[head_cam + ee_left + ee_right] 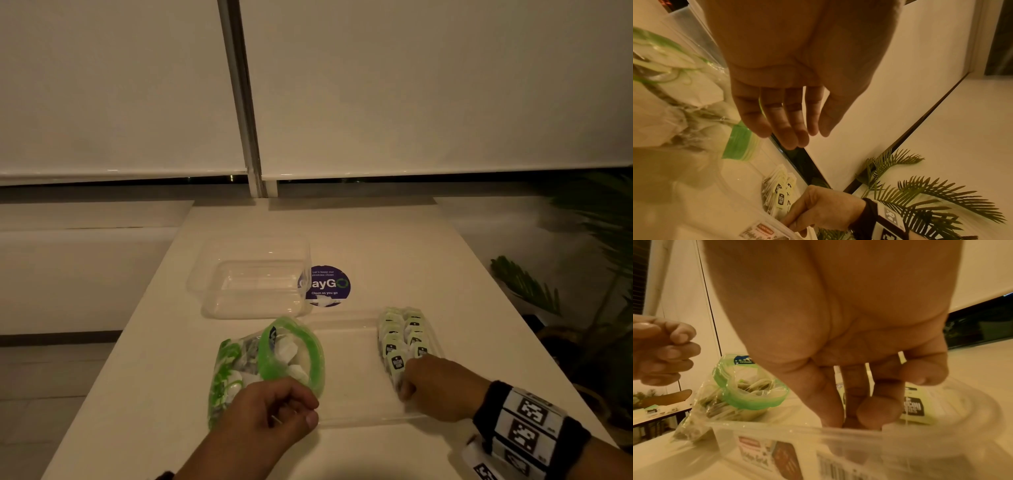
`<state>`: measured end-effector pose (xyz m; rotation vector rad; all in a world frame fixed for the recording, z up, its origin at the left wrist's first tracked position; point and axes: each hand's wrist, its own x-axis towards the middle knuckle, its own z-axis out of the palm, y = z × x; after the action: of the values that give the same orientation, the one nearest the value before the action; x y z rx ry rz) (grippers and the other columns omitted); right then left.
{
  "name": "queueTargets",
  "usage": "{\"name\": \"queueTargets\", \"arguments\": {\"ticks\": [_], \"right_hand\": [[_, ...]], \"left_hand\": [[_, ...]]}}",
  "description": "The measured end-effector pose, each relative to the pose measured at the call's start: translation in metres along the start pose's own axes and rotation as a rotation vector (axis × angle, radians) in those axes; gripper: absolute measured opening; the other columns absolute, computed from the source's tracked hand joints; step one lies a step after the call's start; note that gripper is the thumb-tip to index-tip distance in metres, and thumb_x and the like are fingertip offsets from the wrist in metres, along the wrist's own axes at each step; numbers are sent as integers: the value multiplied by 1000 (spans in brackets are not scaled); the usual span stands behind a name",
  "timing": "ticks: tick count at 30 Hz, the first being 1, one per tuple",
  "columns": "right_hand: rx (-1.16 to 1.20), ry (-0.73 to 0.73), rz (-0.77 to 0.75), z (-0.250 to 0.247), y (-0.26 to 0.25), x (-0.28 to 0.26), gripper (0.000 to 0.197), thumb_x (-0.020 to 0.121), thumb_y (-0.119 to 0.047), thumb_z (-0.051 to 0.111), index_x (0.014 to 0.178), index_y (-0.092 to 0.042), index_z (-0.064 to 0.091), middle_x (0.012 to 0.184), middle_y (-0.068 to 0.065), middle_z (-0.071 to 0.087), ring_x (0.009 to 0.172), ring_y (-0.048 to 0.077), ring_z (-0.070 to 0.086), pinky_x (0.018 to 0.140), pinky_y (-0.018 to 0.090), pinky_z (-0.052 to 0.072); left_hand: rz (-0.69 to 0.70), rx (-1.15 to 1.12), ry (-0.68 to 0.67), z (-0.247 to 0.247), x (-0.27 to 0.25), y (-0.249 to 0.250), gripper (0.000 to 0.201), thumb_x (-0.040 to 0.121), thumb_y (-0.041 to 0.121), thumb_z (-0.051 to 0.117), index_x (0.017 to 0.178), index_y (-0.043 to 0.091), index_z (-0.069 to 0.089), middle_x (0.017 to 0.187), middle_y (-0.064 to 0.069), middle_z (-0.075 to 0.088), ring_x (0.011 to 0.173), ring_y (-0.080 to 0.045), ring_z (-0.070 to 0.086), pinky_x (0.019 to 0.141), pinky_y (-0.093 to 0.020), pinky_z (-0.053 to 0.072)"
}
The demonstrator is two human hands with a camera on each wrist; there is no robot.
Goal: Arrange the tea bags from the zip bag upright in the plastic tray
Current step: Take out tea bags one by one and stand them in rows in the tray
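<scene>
A clear zip bag (281,353) with a green rim lies open on the white table, holding loose tea bags. My left hand (284,407) hovers over its near end, fingers relaxed and holding nothing (793,113). To the right of the bag lies the clear plastic tray (342,373). Two rows of tea bags (402,337) with green tags stand upright along the tray's right side. My right hand (421,383) reaches down into the tray at the near end of those rows. Its curled fingers and thumb (869,394) pinch a tea bag, whose green tag (914,405) shows beside the fingers.
A second clear plastic container (253,277) sits farther back on the table, next to a round purple sticker (327,286). A potted palm (582,274) stands off the table's right edge. The tray's front wall carries a label (760,452).
</scene>
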<state>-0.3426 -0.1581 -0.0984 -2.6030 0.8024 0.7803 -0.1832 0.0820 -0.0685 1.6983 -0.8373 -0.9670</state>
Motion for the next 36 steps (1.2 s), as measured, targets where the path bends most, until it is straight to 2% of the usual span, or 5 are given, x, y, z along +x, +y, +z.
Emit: {"name": "queueTargets", "arguments": {"ticks": [9,21,26,32,36], "right_hand": [[-159,88,-94,-15,-26,-6,52,98,-36,41,149,-38,31,139,8,53,124,29,53,100,34,44],[-343,86,104,-9,-32,11,82,94,-65,36,154,-11,19,161,20,-13,146,48,-6,119,49,14],[-274,17,41,-12,-37,6,73,96,-64,33,155,-24,16,149,17,40,133,35,43,106,42,35],[-172,104,-4,-24,-37,2,66,95,-62,37,152,-32,24,148,15,42,135,34,41,110,39,31],[183,290,-169,-43,-39,-4,43,93,-51,54,133,-34,53,92,-11,67,93,9,62,81,24,43]], "left_hand": [[-15,-9,-30,-5,-3,-8,26,58,45,73,79,29,75,73,-3,70,71,-14,62,75,-30,48],[-15,-9,-52,-8,0,-15,29,55,46,75,79,28,74,73,-4,69,66,-10,59,71,-25,46],[-23,-14,-70,-6,-1,-16,27,57,44,75,79,28,75,72,-3,69,68,-10,59,71,-24,46],[-33,-28,-70,-8,-3,-12,24,60,38,77,80,24,75,74,-8,70,67,-14,62,70,-23,48],[16,-87,71,-26,-6,1,6,69,11,75,70,7,71,59,-16,65,50,-23,59,51,-24,47]]}}
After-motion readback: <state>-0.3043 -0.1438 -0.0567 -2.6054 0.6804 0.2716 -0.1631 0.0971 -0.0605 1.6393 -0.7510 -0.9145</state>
